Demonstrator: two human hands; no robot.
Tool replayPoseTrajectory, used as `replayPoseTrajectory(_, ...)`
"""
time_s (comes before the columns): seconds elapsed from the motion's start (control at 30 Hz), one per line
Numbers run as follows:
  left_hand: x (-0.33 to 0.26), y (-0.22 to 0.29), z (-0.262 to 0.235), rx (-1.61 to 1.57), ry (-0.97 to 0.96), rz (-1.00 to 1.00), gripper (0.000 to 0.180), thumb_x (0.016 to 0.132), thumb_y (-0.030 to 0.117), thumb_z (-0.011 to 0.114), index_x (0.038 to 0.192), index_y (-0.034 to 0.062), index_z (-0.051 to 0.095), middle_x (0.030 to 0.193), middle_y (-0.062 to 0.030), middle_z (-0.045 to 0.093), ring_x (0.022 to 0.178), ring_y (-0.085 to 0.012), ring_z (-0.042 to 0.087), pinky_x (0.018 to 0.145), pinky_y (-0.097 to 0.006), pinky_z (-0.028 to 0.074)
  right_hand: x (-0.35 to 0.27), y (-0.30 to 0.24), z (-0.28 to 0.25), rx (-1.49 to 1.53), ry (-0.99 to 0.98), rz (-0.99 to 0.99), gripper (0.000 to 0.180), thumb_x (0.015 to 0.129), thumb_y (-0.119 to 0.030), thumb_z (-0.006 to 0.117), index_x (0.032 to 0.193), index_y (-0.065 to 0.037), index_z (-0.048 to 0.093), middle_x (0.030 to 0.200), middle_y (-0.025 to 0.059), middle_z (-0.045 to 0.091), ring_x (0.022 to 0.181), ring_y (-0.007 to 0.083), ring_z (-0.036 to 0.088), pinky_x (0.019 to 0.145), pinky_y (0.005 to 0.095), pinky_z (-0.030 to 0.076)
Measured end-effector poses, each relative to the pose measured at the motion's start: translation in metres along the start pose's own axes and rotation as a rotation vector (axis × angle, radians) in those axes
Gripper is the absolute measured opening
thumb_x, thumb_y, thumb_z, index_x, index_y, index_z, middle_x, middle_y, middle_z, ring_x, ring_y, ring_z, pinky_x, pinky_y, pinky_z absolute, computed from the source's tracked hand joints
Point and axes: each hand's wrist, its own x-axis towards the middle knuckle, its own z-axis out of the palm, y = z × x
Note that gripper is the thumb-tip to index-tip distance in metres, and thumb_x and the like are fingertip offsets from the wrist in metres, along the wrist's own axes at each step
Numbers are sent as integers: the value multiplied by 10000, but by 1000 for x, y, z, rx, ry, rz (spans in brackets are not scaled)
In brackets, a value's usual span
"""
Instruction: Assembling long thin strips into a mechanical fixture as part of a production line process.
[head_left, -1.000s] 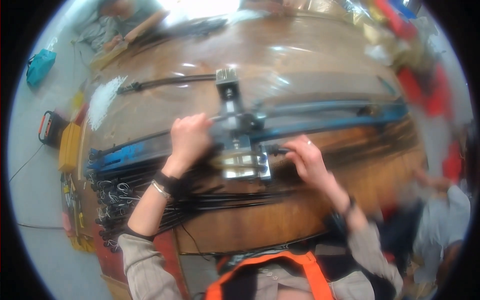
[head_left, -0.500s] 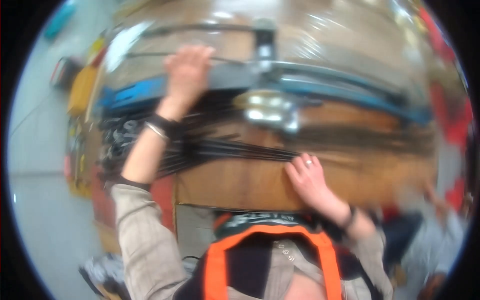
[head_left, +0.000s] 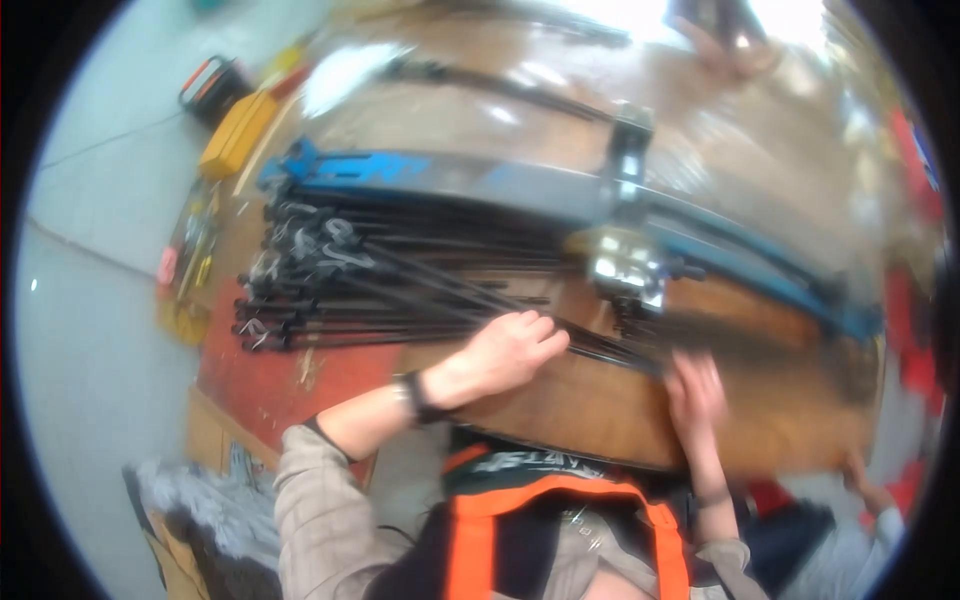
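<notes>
Working over a broad brown wooden worktop (head_left: 600, 410), red along its near left part. Facing a long blue-and-grey metal bar (head_left: 520, 190), lying crosswise over the worktop, beyond both hands. On the near side of that bar, having a loose bundle of thin black rods (head_left: 420, 235), spread over the left and middle of the worktop, with small whitish curled pieces (head_left: 340, 240) among the left-hand ends. Right of the bundle, seeing a shiny silver metal block (head_left: 625, 265), farther off than either hand.

Reaching across the near rods with the left grip (head_left: 510, 355), fingers bent over the rods; cannot tell whether pinching or merely resting. Reaching to the right-hand ends of the same few rods with the right grip (head_left: 697, 400), too blurred to tell whether spread or pressed together.

Judging from this, apparently busy steadying or separating a few rods, stretched between the two hands in front of the silver block. For a next move, probably needing a sure pinch near the ends, and care not to drag neighbouring rods along.
</notes>
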Motion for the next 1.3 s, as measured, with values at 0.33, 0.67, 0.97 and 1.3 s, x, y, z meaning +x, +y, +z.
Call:
replayPoseTrajectory(0.33,65,-11,-106,171,172,38,266,751,-45,605,1003,38,616,765,-105,542,695,-281,579,592,-376,496,-19,83,-48,-173,217,286,208,959,-125,587,1131,-24,644,891,152,632,737,284,605,644,354,500)
replayPoseTrajectory(0.67,75,-65,-200,329,522,-110,263,907,0,606,1166,33,629,825,-154,572,694,-308,567,624,-390,452,187,68,17,432,139,231,117,956,-159,615,994,-63,669,787,92,684,682,170,644,615,303,508)
replayPoseTrajectory(0.97,-2,-89,-189,228,373,-493,277,919,36,620,1195,34,640,797,-144,570,647,-260,542,612,-348,450,259,49,68,564,66,-10,130,910,-177,672,990,-74,674,742,102,684,671,214,667,611,317,514)
replayPoseTrajectory(1.3,7,-112,-167,160,406,-416,261,924,64,628,1183,39,649,798,-145,588,647,-281,562,601,-354,454,271,31,83,106,-233,-88,92,884,-150,652,832,-81,621,693,106,642,654,279,638,700,397,473)
